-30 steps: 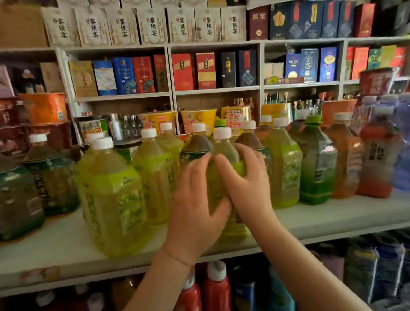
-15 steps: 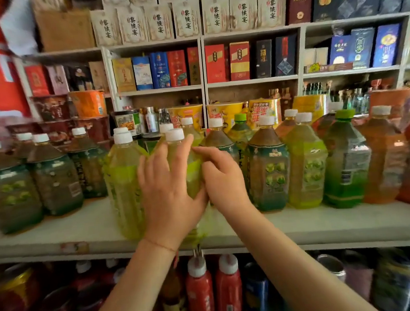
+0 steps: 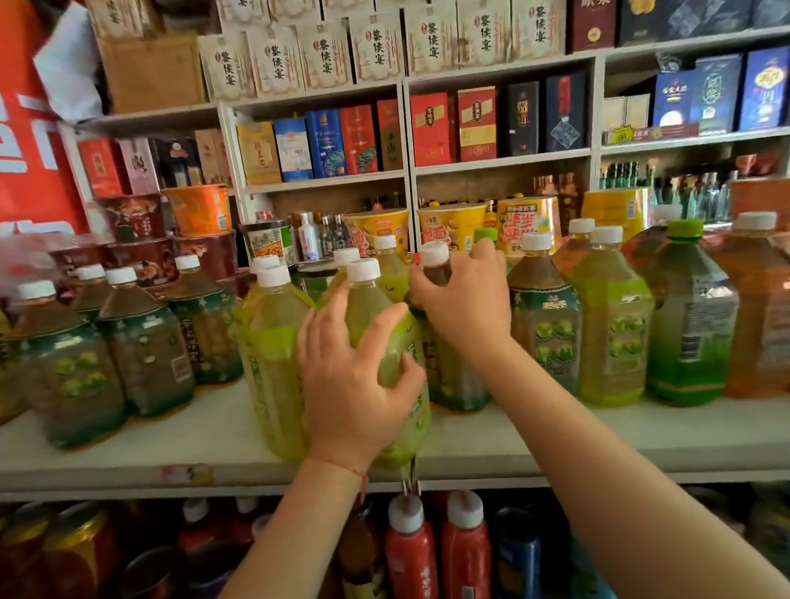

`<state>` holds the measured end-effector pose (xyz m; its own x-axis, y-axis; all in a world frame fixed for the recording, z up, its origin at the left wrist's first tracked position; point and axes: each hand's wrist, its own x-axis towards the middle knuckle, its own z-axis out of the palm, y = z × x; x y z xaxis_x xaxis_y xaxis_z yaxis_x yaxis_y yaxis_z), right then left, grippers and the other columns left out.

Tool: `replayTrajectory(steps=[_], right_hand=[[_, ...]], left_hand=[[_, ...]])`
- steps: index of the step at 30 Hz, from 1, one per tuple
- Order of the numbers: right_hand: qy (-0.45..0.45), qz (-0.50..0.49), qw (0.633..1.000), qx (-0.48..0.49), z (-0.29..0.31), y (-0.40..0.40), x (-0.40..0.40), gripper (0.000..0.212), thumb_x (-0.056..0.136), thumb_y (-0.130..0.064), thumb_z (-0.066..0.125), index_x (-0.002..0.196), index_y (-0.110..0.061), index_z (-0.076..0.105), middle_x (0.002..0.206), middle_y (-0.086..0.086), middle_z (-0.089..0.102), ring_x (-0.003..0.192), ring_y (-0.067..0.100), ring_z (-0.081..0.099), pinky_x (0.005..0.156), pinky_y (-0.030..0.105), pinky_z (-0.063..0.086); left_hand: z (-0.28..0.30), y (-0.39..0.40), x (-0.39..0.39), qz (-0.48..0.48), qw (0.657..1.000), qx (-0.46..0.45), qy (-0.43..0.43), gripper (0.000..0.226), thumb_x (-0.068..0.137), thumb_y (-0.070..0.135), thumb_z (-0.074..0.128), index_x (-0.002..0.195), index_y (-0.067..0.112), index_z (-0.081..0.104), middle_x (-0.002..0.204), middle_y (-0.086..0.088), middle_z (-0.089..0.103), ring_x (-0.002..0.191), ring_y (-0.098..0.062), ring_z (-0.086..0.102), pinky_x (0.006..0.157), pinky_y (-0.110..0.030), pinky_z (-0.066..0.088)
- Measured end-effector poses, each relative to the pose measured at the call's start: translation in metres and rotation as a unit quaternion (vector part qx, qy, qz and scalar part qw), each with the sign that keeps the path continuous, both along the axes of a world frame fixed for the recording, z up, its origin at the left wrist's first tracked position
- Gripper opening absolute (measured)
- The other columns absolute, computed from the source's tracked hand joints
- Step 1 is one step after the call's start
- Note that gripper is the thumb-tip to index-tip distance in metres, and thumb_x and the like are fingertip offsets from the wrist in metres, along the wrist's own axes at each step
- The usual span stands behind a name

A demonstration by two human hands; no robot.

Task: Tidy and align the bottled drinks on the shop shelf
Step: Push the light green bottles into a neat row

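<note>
Bottles of drink stand in rows on a white shelf (image 3: 204,443). Nearest, at the front edge of the shelf, is a yellow-green bottle (image 3: 379,310) with a white cap. The left hand (image 3: 352,380) is on its front, with the fingers (image 3: 376,330) spread wide and bent around the bottle and the thumb pressed on its right side. Another yellow-green bottle (image 3: 273,359) stands touching it on the left. Just behind and to the right is a dark tea bottle (image 3: 453,371) with a green label. The right hand (image 3: 468,302) holds it near the top, fingers curled around its neck under the white cap. More green and orange bottles (image 3: 612,321) stand to the right, and dark ones (image 3: 147,352) to the left. Farther back are noodle cups (image 3: 449,226), then coloured boxes (image 3: 325,142) on the wall shelves.
</note>
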<state>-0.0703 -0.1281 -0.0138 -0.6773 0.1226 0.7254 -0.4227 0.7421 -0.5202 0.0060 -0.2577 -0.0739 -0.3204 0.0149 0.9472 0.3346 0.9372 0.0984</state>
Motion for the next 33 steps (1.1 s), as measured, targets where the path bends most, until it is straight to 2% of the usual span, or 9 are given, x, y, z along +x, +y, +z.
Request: replayTrajectory(steps=[6, 12, 16, 20, 23, 25, 27, 29, 33], right_hand=[[0.055, 0.022, 0.998, -0.02, -0.009, 0.017, 0.027, 0.043, 0.093, -0.052, 0.06, 0.09, -0.01, 0.067, 0.101, 0.006, 0.045, 0.103, 0.023, 0.041, 0.087, 0.034, 0.04], [0.066, 0.121, 0.984, -0.111, -0.008, 0.033, 0.061, 0.029, 0.092, -0.043, 0.068, 0.085, -0.015, 0.071, 0.096, -0.008, 0.059, 0.079, 0.002, 0.053, 0.063, 0.013, 0.038], [0.023, 0.181, 0.973, -0.142, 0.025, 0.044, 0.099, 0.033, 0.086, -0.039, 0.076, 0.07, -0.011, 0.069, 0.073, 0.007, 0.064, 0.066, 0.012, 0.056, 0.062, 0.032, 0.045], [-0.04, 0.244, 0.952, -0.178, 0.062, 0.042, 0.134, 0.04, 0.081, -0.043, 0.079, 0.076, -0.004, 0.076, 0.077, 0.016, 0.072, 0.071, 0.029, 0.07, 0.071, 0.043, 0.059], [-0.077, 0.285, 0.934, -0.203, 0.072, 0.022, 0.146, 0.042, 0.081, -0.045, 0.078, 0.078, -0.004, 0.078, 0.079, 0.016, 0.074, 0.08, 0.036, 0.072, 0.079, 0.052, 0.06], [-0.074, 0.294, 0.933, -0.194, 0.071, -0.007, 0.148, 0.039, 0.082, -0.045, 0.078, 0.074, -0.007, 0.078, 0.076, 0.013, 0.074, 0.077, 0.033, 0.072, 0.077, 0.048, 0.061], [-0.065, 0.293, 0.938, -0.175, 0.067, -0.038, 0.146, 0.04, 0.081, -0.045, 0.078, 0.073, -0.006, 0.077, 0.073, 0.011, 0.074, 0.074, 0.03, 0.071, 0.073, 0.046, 0.06], [-0.069, 0.287, 0.941, -0.167, 0.059, -0.07, 0.14, 0.039, 0.081, -0.045, 0.078, 0.071, -0.008, 0.075, 0.07, 0.007, 0.073, 0.07, 0.026, 0.071, 0.069, 0.043, 0.058], [-0.089, 0.308, 0.928, -0.19, 0.047, -0.121, 0.126, 0.037, 0.079, -0.045, 0.08, 0.072, -0.008, 0.076, 0.069, 0.007, 0.073, 0.068, 0.023, 0.071, 0.069, 0.041, 0.059]], left_hand=[[-0.001, 0.005, -0.001, 0.002, 1.0, 0.027, 0.005, 0.043, 0.084, 0.029, 0.061, 0.126, 0.022, 0.069, 0.145, -0.021, 0.049, 0.135, -0.036, 0.043, 0.118, -0.05, 0.024], [-0.003, 0.002, 0.003, -0.007, 0.999, 0.022, -0.035, 0.044, 0.088, 0.036, 0.056, 0.129, 0.025, 0.066, 0.149, -0.02, 0.045, 0.137, -0.036, 0.04, 0.117, -0.057, 0.026], [0.0, 0.002, 0.005, -0.025, 0.999, 0.015, -0.039, 0.036, 0.096, 0.042, 0.049, 0.127, 0.03, 0.064, 0.151, -0.018, 0.044, 0.14, -0.037, 0.038, 0.118, -0.055, 0.022], [0.019, 0.006, 0.026, -0.222, 0.951, 0.186, -0.107, 0.032, 0.105, 0.048, 0.028, 0.114, 0.066, 0.053, 0.15, 0.008, 0.044, 0.143, -0.014, 0.035, 0.12, -0.045, 0.026], [0.033, -0.003, 0.045, -0.332, 0.908, 0.238, -0.094, 0.035, 0.106, 0.045, 0.021, 0.116, 0.052, 0.054, 0.122, 0.025, 0.059, 0.127, -0.003, 0.051, 0.112, -0.044, 0.041], [0.042, -0.019, 0.059, -0.378, 0.881, 0.269, -0.09, 0.037, 0.1, 0.054, 0.03, 0.12, 0.038, 0.056, 0.117, 0.01, 0.063, 0.118, -0.015, 0.058, 0.101, -0.047, 0.05], [0.044, -0.035, 0.073, -0.397, 0.869, 0.279, -0.095, 0.037, 0.091, 0.053, 0.046, 0.124, 0.036, 0.052, 0.118, 0.015, 0.061, 0.113, -0.009, 0.06, 0.093, -0.032, 0.055], [0.037, -0.057, 0.084, -0.36, 0.897, 0.24, -0.086, 0.05, 0.085, 0.049, 0.059, 0.131, 0.039, 0.043, 0.123, 0.031, 0.053, 0.118, 0.004, 0.054, 0.094, -0.013, 0.047], [0.018, -0.098, 0.086, -0.253, 0.928, 0.246, -0.121, 0.092, 0.07, 0.059, 0.073, 0.147, 0.035, 0.029, 0.143, 0.014, 0.042, 0.133, 0.001, 0.043, 0.103, -0.013, 0.042]])
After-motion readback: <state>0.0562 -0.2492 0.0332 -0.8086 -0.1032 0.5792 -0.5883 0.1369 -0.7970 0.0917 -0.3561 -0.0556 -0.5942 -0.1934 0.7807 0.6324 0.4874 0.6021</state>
